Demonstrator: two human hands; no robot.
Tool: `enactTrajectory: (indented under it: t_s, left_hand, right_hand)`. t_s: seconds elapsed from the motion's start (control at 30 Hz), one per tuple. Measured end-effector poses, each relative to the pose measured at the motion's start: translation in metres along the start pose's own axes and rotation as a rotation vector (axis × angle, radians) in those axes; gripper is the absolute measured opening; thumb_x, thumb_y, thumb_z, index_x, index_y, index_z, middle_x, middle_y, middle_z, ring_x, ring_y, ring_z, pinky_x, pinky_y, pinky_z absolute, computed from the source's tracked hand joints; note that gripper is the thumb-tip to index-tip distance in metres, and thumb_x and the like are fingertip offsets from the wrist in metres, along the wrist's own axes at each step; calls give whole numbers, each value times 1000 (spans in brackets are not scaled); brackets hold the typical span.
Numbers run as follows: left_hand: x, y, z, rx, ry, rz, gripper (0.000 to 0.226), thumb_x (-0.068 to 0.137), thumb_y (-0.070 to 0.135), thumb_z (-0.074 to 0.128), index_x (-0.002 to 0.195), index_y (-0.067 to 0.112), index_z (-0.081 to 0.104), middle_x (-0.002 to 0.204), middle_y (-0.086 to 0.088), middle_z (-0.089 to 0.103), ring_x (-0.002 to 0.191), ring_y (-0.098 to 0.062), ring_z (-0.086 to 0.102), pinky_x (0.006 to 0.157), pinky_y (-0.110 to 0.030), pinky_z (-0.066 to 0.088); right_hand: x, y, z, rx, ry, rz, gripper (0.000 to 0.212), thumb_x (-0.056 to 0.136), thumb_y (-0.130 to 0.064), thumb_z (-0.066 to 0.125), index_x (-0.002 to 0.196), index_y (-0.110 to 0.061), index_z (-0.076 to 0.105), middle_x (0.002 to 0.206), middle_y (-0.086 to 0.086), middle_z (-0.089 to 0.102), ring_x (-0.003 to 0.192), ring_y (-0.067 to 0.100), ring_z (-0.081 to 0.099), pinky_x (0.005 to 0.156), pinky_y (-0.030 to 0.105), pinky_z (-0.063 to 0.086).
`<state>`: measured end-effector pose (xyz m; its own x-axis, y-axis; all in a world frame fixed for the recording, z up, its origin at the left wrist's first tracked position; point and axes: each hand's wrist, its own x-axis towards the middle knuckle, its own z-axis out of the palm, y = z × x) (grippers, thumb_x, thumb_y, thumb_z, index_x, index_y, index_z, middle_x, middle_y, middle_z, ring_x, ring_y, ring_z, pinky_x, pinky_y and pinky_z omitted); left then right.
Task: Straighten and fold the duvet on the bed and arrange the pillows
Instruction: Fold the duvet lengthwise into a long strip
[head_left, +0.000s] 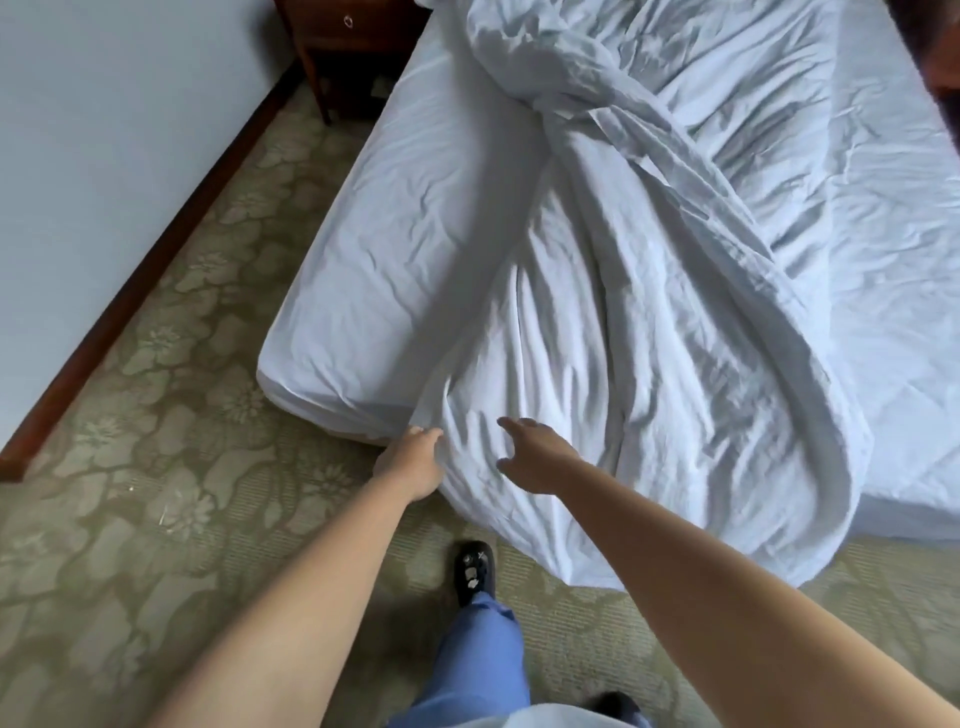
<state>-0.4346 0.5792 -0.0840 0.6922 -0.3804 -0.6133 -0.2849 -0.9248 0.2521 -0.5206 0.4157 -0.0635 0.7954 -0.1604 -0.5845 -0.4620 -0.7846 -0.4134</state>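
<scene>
left hand grips the near edge of the crumpled duvet at the foot of the bed. right hand hovers just beside it over the fabric, fingers spread, holding nothing.

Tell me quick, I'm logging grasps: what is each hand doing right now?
Left hand: fingers grip the duvet edge at the bed's foot.
Right hand: open, fingers spread over the duvet, holding nothing.
</scene>
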Motion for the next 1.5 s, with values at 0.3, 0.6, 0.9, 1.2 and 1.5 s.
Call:
enactTrajectory:
  t_s: [0.3, 0.6, 0.9, 1.2, 1.5]
  left_hand:
    - [114, -35, 16, -806, 4, -371, 42, 97, 18, 39, 139, 23, 41, 133, -4, 53, 115, -29, 54, 93, -38, 49]
    - [143, -35, 4, -1524, -397, -398, 28, 80, -11, 33, 70, 10, 50, 59, -4, 42, 41, -8, 37, 36, -16, 21]
    - [129, -29, 31, -389, -103, 342, 100, 53, 33, 85, 138, 18, 36, 129, -6, 55, 118, -26, 54, 95, -41, 49]
    - [80, 18, 28, -461, -135, 254, 101, 83, 51, 59, 147, 39, -18, 141, -8, 47, 121, -28, 53, 96, -41, 46]
    - [-31, 66, 10, -923, 312, 129, 27, 91, 21, 56, 107, 18, 34, 98, -2, 57, 84, -20, 56, 71, -35, 48]
  right_hand:
    - [100, -31, 36, -14, -69, 85, 85, 85, -46, 62, 150, -31, 9, 155, 15, 15, 144, 29, 16, 112, 40, 28]
    - [128, -36, 66, -14, 74, 289, 85, 84, -19, 61, 151, -23, 9, 147, 19, 29, 131, 35, 36, 103, 39, 35]
    - [124, -31, 1, 810, 434, 632, 41, 65, -18, 44, 97, -20, 69, 87, 6, 67, 93, 28, 60, 76, 28, 47]
    - [68, -41, -27, 1061, 387, 390, 42, 63, -23, 39, 95, -16, 64, 93, 8, 66, 84, 22, 61, 65, 26, 48]
    - [-27, -23, -57, 797, 543, 54, 36, 90, -31, 56, 122, -19, 47, 110, 0, 57, 101, 20, 55, 88, 29, 44]
